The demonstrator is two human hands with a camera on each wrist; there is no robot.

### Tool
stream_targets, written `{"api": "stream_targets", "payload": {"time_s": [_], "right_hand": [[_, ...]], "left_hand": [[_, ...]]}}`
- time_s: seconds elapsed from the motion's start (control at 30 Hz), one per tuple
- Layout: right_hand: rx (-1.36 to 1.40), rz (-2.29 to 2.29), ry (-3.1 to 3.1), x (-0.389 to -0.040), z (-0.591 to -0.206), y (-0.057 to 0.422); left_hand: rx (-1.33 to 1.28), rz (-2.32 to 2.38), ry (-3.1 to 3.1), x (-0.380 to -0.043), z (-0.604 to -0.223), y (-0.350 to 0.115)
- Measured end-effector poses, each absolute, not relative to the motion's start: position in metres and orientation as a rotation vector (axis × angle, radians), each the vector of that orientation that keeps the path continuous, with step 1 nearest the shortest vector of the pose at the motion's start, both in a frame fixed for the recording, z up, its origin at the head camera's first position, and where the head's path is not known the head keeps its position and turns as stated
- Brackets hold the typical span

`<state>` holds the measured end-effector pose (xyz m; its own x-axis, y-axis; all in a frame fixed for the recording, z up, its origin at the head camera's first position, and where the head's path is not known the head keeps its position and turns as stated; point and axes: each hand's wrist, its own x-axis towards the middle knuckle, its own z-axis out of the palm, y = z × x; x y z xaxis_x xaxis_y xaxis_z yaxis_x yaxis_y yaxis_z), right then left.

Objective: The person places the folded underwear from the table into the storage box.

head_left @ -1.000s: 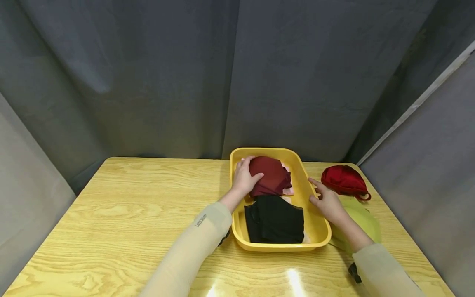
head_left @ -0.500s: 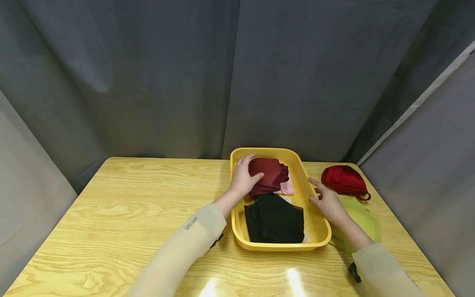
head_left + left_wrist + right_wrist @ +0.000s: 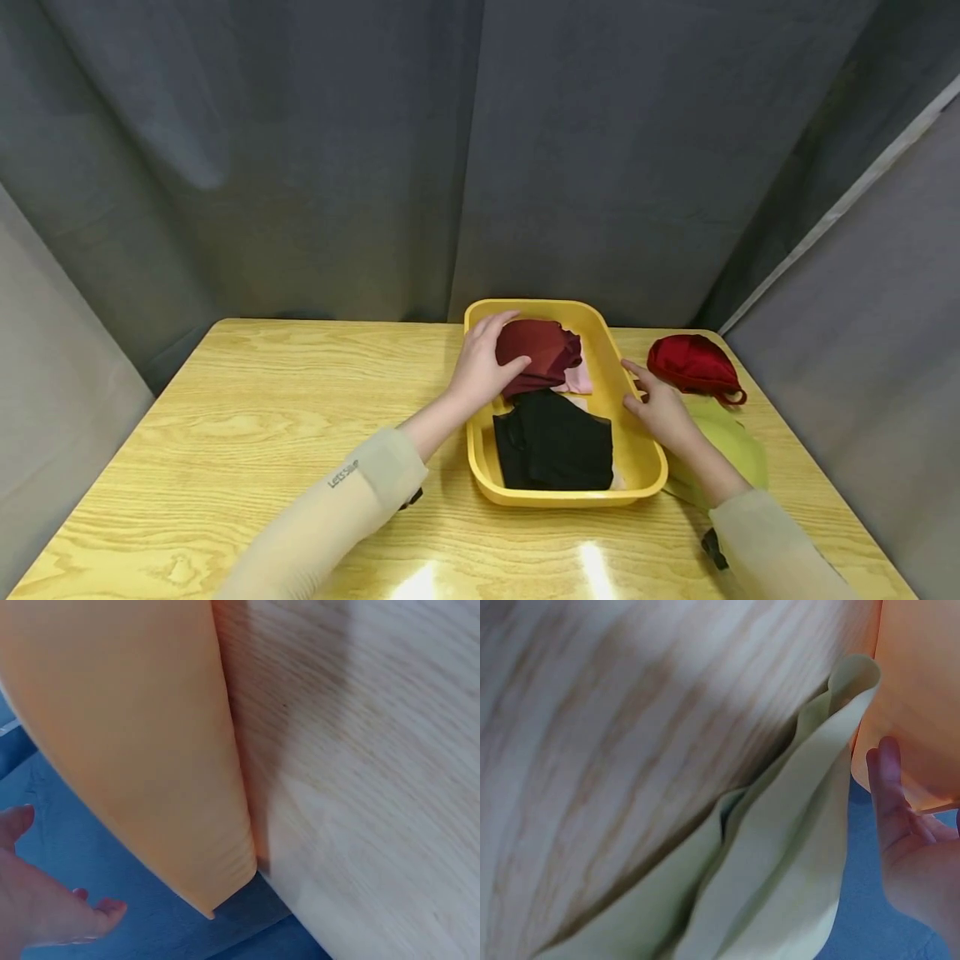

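In the head view, a yellow tub (image 3: 640, 462) holds a maroon folded garment (image 3: 536, 346) at its far end and a black folded garment (image 3: 558, 446) nearer me. Part of a pink cloth (image 3: 577, 379) shows beside the maroon one. My left hand (image 3: 480, 367) hovers over the tub's left side, thumb and fingers spread around the near-left edge of the maroon garment; whether it touches the cloth is unclear. With fairly straight fingers my right hand (image 3: 663, 412) rests at the tub's right rim. The right wrist view shows one finger (image 3: 889, 787) against the outer wall.
Right of the tub, a red satin bra-like piece (image 3: 693, 364) lies next to a yellow-green cloth (image 3: 723, 454), which passes beneath my right forearm. The wooden table (image 3: 262, 442) extends to the left. Grey curtains (image 3: 337, 167) hang behind and at both sides.
My left hand has eased slightly left, its forearm swinging left. The maroon garment's right side has dropped flatter, exposing more of the pink cloth. My right hand stays at the rim.
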<state>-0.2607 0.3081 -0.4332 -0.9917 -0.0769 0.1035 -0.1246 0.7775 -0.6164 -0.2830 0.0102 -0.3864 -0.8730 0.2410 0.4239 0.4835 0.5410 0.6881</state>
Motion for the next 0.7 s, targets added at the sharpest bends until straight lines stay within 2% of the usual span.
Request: {"api": "stream_targets", "payload": {"time_s": [0.3, 0.7], "right_hand": [[0.17, 1.016, -2.89, -0.264, -0.435, 0.306], [0.156, 1.023, -2.89, -0.264, -0.436, 0.305]], "left_hand": [[-0.63, -1.186, -2.452, -0.26, -0.389, -0.009], [-0.531, -1.28, -2.49, -0.231, -0.398, -0.029]]}}
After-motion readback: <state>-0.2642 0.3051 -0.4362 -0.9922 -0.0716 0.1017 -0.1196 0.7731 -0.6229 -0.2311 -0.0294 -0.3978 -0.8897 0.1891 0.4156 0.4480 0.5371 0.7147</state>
